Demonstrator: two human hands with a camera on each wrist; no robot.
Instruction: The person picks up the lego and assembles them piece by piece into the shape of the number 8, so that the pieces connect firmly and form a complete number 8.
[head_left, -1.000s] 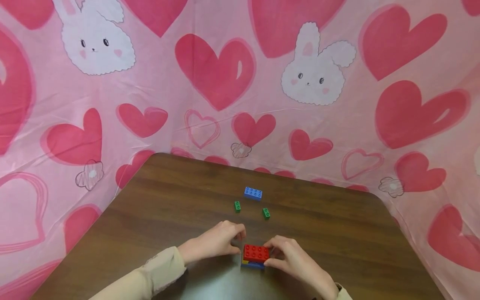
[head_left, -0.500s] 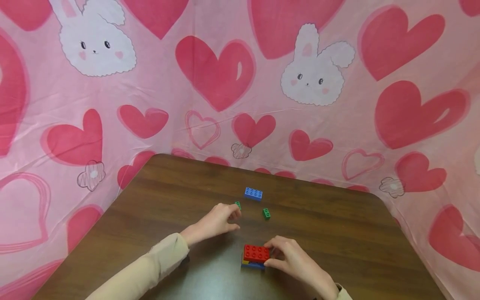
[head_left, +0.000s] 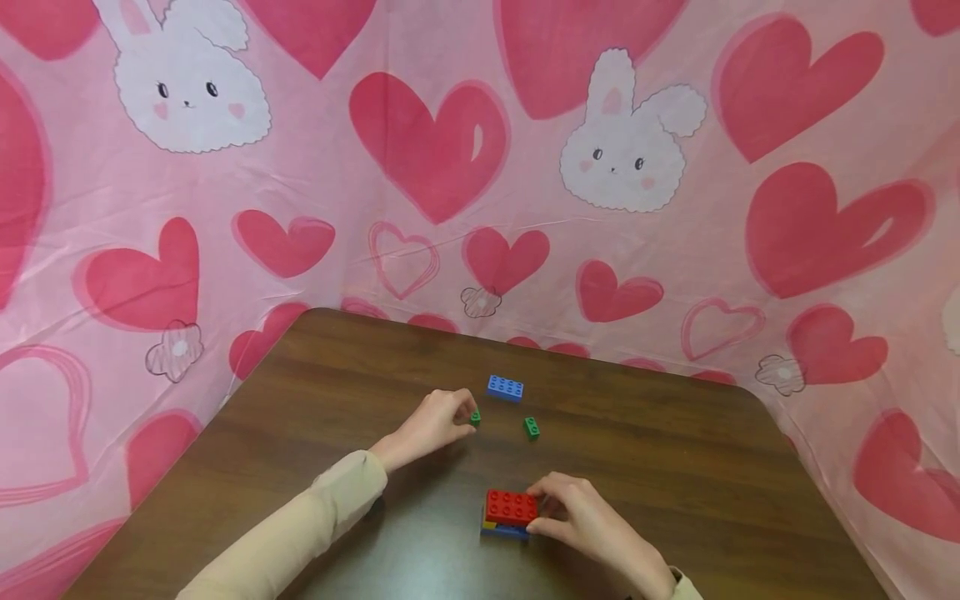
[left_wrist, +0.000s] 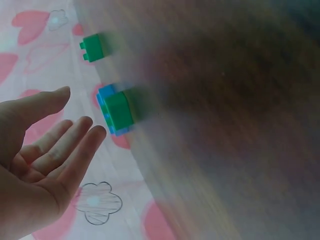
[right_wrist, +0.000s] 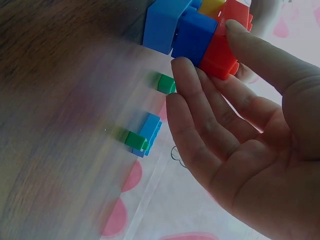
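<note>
A stack of toy bricks stands near the front of the table, with a red brick [head_left: 512, 505] on top, a yellow brick [head_left: 489, 525] and a dark blue brick [right_wrist: 194, 37] in the middle, and a lighter blue brick [right_wrist: 162, 25] below. My right hand [head_left: 592, 521] pinches the stack's right side, thumb against the red brick. Farther forward, my left hand [head_left: 435, 421] reaches to the left green brick [head_left: 476, 417]. Its thumb and fingers stand apart, and a gap to that green brick [left_wrist: 118, 111] seems to show in the left wrist view.
A second small green brick [head_left: 532, 428] lies to the right of the left hand. Behind both green bricks is a blue eight-stud brick [head_left: 506, 388]. The brown wooden table [head_left: 360, 358] ends at a pink cloth [head_left: 315, 175] with hearts and rabbits.
My left hand has moved from beside the stack forward to the left green brick. My right hand has stayed on the stack, which has not moved.
</note>
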